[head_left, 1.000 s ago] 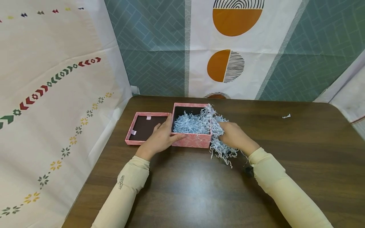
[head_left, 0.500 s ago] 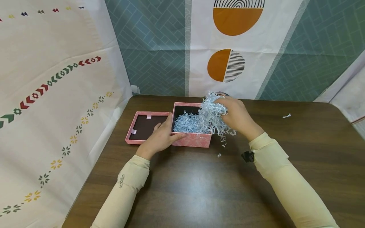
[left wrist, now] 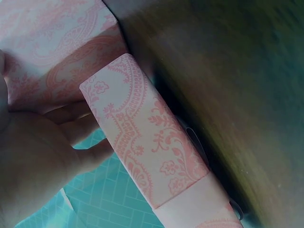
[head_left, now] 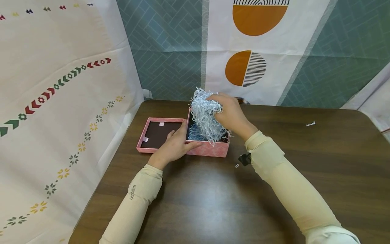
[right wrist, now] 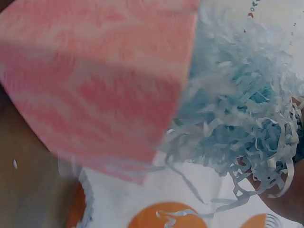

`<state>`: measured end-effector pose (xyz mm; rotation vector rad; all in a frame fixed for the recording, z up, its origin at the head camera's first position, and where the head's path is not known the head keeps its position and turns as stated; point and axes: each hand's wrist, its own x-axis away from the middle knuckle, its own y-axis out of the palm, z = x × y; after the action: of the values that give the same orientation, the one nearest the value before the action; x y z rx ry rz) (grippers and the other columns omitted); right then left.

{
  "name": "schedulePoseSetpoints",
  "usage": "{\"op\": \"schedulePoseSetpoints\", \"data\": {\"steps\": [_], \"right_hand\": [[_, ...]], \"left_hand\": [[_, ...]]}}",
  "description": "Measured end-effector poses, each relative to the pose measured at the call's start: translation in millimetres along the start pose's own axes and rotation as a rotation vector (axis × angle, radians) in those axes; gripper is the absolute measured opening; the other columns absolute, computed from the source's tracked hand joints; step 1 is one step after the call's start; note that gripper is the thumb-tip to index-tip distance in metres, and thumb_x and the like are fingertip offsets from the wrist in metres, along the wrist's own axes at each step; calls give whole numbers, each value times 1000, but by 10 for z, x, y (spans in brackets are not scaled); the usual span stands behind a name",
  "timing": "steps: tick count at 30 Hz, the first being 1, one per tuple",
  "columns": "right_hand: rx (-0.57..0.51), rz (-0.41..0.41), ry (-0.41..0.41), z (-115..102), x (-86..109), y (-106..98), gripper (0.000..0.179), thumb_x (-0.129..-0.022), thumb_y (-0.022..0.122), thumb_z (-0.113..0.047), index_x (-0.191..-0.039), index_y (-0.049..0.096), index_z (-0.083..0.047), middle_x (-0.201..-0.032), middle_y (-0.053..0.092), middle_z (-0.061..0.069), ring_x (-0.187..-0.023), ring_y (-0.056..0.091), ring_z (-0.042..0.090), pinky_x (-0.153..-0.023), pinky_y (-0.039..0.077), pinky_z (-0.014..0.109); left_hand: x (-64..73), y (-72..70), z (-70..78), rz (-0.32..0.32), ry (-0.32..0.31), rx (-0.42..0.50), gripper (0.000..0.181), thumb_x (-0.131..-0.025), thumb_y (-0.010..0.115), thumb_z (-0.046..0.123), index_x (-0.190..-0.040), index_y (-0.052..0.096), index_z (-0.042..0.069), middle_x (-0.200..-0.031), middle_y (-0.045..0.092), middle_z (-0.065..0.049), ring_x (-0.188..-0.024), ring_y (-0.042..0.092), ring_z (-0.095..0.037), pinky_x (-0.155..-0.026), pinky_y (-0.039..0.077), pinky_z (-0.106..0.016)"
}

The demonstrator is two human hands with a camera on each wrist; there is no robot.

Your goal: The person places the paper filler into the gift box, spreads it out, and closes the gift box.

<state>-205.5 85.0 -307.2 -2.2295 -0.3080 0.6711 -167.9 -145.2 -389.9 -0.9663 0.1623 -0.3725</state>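
Right hand (head_left: 228, 110): fingers grip a clump of shredded paper (head_left: 204, 115). The clump lies to their left and below, over the open pink box (head_left: 210, 149), its long axis hanging downward into the opening. Contact with the shreds inside (head_left: 195, 133) cannot be determined. Left hand (head_left: 172, 149): fingers extended, resting at the box's left side, farther from the clump.

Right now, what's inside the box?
Blue shreds show at the left of the box. The clump in the right hand covers most of the opening; anything under either can't be seen.
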Motion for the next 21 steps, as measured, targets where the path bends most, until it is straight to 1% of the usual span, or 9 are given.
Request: {"op": "schedulePoseSetpoints", "data": {"steps": [2, 3, 6, 9, 11, 13, 15, 17, 21], "right_hand": [[-14, -29, 32, 2, -23, 60, 47, -84, 63, 15, -129, 66, 0, -133, 62, 18, -129, 52, 36, -106, 42, 51], [-9, -58, 52, 15, -29, 91, 47, -85, 64, 14, -130, 65, 0, -134, 61, 18, -130, 52, 36, -108, 41, 51], [42, -178, 96, 77, -32, 186, 46, -87, 66, 10, -132, 63, 1, -135, 61, 19, -129, 53, 36, -109, 40, 51], [119, -312, 89, 164, -23, 274, 43, -88, 67, 7, -131, 63, 1, -130, 64, 18, -123, 57, 35, -106, 43, 50], [175, -397, 76, 195, -19, 322, 43, -90, 68, 3, -133, 62, 1, -132, 62, 19, -124, 56, 36, -107, 42, 51], [224, -460, 64, 212, -20, 373, 45, -91, 70, -3, -135, 61, 0, -136, 58, 22, -127, 53, 38, -108, 41, 52], [260, -498, 76, 204, -23, 414, 54, -92, 74, -9, -142, 56, -2, -145, 49, 25, -136, 44, 42, -110, 37, 54], [273, -512, 101, 199, -30, 463, 65, -91, 77, -15, -148, 48, -6, -151, 41, 27, -140, 37, 43, -111, 35, 56], [271, -530, 143, 199, -58, 570, 85, -90, 79, -23, -158, 29, -12, -159, 31, 24, -145, 29, 43, -112, 30, 59]], "left_hand": [[-4, 0, -3, 1, 4, -5, 110, -95, 60, 61, -160, -5, 0, -166, 14, -17, -151, 20, -27, -118, 9, -59], [-1, -3, -2, -3, 1, -8, 110, -95, 60, 61, -160, -5, 0, -166, 14, -17, -151, 20, -27, -118, 9, -59], [5, -12, 3, -3, -2, -3, 111, -94, 61, 61, -160, -4, -1, -165, 15, -18, -151, 20, -28, -118, 9, -58], [2, -13, 14, -4, -10, -5, 111, -94, 61, 61, -160, -3, -1, -165, 16, -18, -151, 19, -28, -118, 9, -58], [3, -15, 16, -6, -16, -4, 111, -94, 60, 62, -160, -3, -1, -165, 15, -18, -151, 19, -28, -118, 9, -58], [5, -17, 17, -6, -20, -8, 111, -94, 60, 62, -160, -3, -2, -165, 15, -17, -151, 18, -28, -118, 9, -58], [8, -17, 16, -5, -19, -11, 111, -94, 60, 62, -160, -2, -2, -166, 14, -17, -152, 18, -27, -118, 9, -58], [9, -15, 18, -3, -16, -15, 110, -94, 60, 62, -160, -1, -3, -166, 14, -17, -151, 18, -28, -118, 9, -58], [8, -7, 21, 4, -14, -13, 110, -94, 61, 61, -160, 0, -3, -165, 16, -18, -151, 22, -29, -118, 9, -60]]}}
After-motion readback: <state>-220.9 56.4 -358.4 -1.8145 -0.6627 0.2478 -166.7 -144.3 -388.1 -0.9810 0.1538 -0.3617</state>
